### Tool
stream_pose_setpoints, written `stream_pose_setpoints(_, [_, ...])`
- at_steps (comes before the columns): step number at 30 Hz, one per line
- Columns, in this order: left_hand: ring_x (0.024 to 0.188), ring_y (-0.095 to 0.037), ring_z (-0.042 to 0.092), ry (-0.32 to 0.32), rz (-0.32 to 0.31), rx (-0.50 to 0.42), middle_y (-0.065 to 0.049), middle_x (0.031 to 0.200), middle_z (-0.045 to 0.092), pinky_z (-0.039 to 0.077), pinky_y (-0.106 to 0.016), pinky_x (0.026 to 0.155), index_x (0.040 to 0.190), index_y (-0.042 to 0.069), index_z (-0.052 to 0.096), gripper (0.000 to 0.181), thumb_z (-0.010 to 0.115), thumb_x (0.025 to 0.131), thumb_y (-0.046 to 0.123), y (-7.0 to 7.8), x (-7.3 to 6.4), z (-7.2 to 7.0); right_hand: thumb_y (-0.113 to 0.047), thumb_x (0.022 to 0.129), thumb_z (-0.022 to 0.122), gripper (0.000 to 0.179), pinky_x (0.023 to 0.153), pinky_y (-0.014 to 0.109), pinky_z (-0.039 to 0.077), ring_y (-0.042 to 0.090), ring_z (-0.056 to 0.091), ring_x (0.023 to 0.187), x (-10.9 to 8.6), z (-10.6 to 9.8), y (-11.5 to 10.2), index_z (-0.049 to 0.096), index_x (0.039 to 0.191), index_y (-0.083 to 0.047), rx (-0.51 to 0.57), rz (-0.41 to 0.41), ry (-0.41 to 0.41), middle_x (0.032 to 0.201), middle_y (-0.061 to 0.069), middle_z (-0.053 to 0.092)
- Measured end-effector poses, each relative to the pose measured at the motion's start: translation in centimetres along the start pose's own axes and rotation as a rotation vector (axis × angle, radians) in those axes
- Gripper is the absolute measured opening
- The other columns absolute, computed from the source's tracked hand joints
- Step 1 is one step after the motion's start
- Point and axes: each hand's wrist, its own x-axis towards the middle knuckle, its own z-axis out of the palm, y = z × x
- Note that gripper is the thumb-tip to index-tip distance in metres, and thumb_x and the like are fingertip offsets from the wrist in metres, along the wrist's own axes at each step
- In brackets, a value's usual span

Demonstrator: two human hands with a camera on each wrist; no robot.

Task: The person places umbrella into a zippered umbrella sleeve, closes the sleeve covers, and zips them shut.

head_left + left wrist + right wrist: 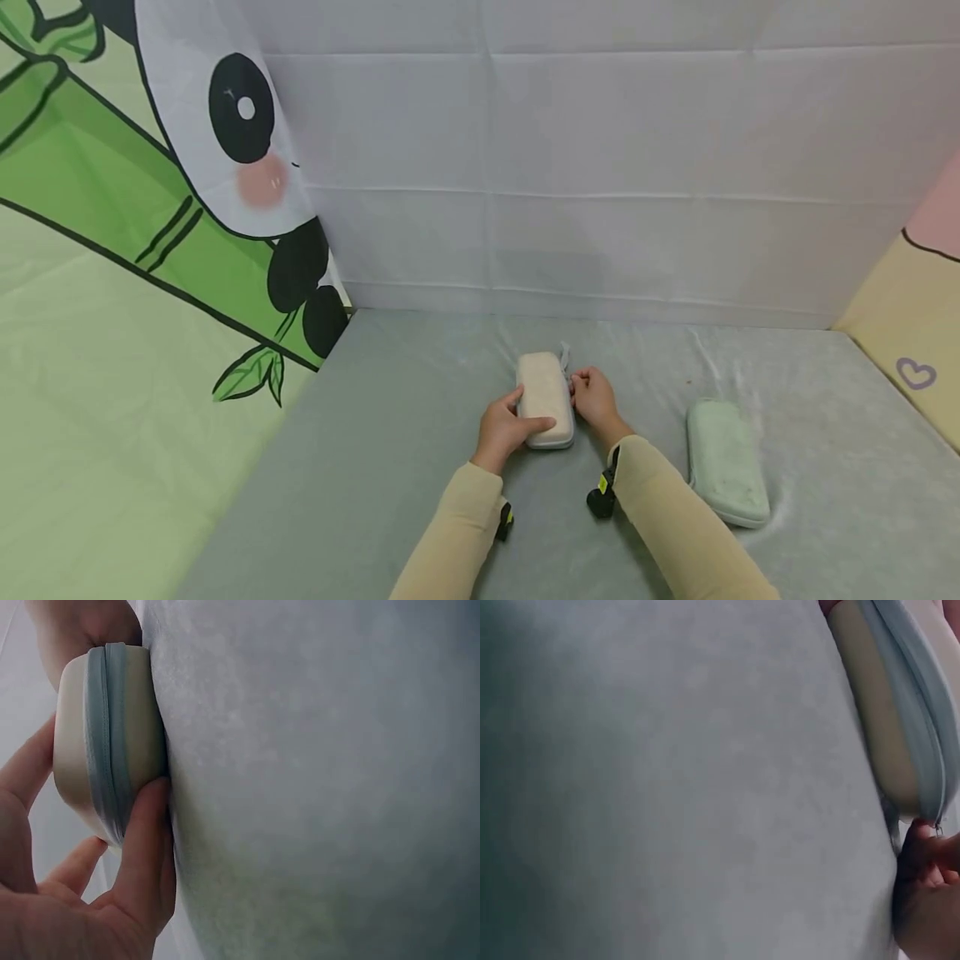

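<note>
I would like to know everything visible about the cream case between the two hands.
The cream case is smooth-looking and oblong, with rounded corners. A grey-blue zipper band runs along its side and looks closed; a pale strap shows at its far right corner. It lies on the grey cloth, lengthwise away from the person. The left hand grips it, thumb over the near end; the right hand appears to pinch its zipper pull.
</note>
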Motion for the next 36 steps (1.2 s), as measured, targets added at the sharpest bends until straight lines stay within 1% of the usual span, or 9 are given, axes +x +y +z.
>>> stream_pose_setpoints(2, [0.078,-0.018,0.057,0.005,0.005,0.009,-0.016,0.111,0.060,0.048,-0.028,0.057,0.139,0.012,0.046,0.081,0.085,0.068,0.023,0.1,-0.1,0.0,-0.007,0.098,0.045,0.015,0.053,0.025,0.043,0.014,0.051,0.059,-0.1,-0.2,-0.1,0.053,0.096,0.004,-0.060,-0.018,-0.003,0.078,0.011,0.055])
stream_pose_setpoints(4, [0.073,-0.017,0.056,0.012,0.005,0.023,-0.014,0.106,0.061,0.047,-0.028,0.055,0.138,0.013,0.047,0.081,0.085,0.068,0.024,0.2,-0.1,-0.1,-0.009,0.099,0.045,0.016,0.054,0.026,0.044,0.015,0.052,0.060,-0.3,-0.3,-0.3,0.054,0.096,0.004,-0.082,-0.006,-0.015,0.078,0.011,0.055])
stream_pose_setpoints(7, [0.069,-0.017,0.055,0.022,0.011,0.043,-0.012,0.099,0.061,0.046,-0.027,0.052,0.138,0.013,0.047,0.080,0.085,0.068,0.025,0.3,-0.1,-0.2,-0.010,0.099,0.046,0.019,0.054,0.025,0.044,0.014,0.052,0.059,-0.5,-0.5,-0.6,0.056,0.093,0.005,-0.080,0.012,-0.028,0.076,0.011,0.056])
stream_pose_setpoints(10, [0.065,-0.017,0.054,0.027,0.003,0.050,-0.010,0.093,0.060,0.046,-0.027,0.051,0.138,0.014,0.048,0.079,0.084,0.069,0.026,0.2,0.0,-0.2,-0.009,0.098,0.047,0.020,0.052,0.024,0.043,0.012,0.051,0.056,-0.7,-0.5,-0.8,0.059,0.094,0.007,-0.035,0.049,-0.035,0.074,0.010,0.056])
stream_pose_setpoints(14, [0.062,-0.016,0.053,0.036,0.000,0.054,-0.008,0.087,0.059,0.046,-0.027,0.050,0.137,0.015,0.049,0.079,0.085,0.068,0.028,0.0,0.1,-0.1,-0.009,0.098,0.048,0.021,0.051,0.021,0.042,0.011,0.050,0.056,-1.0,-0.5,-1.0,0.060,0.098,0.008,0.042,0.108,-0.033,0.074,0.009,0.057])
stream_pose_setpoints(18, [0.057,-0.015,0.051,0.046,-0.002,0.052,-0.006,0.080,0.057,0.045,-0.027,0.049,0.136,0.015,0.050,0.079,0.085,0.067,0.028,-0.1,0.1,-0.1,-0.008,0.097,0.049,0.020,0.050,0.020,0.042,0.010,0.051,0.056,-1.2,-0.5,-1.0,0.060,0.101,0.009,0.094,0.142,-0.029,0.074,0.008,0.057])
stream_pose_setpoints(23, [0.053,-0.014,0.049,0.052,0.006,0.053,-0.006,0.073,0.055,0.044,-0.026,0.048,0.136,0.014,0.050,0.078,0.085,0.067,0.028,-0.1,0.1,-0.1,-0.006,0.097,0.049,0.019,0.049,0.021,0.042,0.010,0.050,0.056,-1.5,-0.5,-1.0,0.060,0.099,0.010,0.123,0.153,-0.028,0.074,0.008,0.056])
stream_pose_setpoints(31, [0.055,-0.014,0.050,0.048,0.014,0.056,-0.006,0.074,0.056,0.045,-0.026,0.049,0.135,0.013,0.050,0.078,0.085,0.067,0.028,-0.3,-0.2,-0.2,-0.006,0.096,0.050,0.017,0.048,0.020,0.041,0.009,0.050,0.055,-1.9,-0.4,-0.8,0.059,0.095,0.009,0.158,0.179,-0.023,0.071,0.006,0.054])
stream_pose_setpoints(36, [0.053,-0.013,0.049,0.047,0.015,0.051,-0.006,0.071,0.056,0.045,-0.025,0.048,0.135,0.012,0.051,0.079,0.086,0.066,0.028,-0.3,-0.2,-0.3,-0.004,0.095,0.051,0.016,0.048,0.019,0.040,0.008,0.049,0.053,-2.1,-0.4,-0.8,0.059,0.090,0.009,0.182,0.179,-0.012,0.068,0.005,0.054])
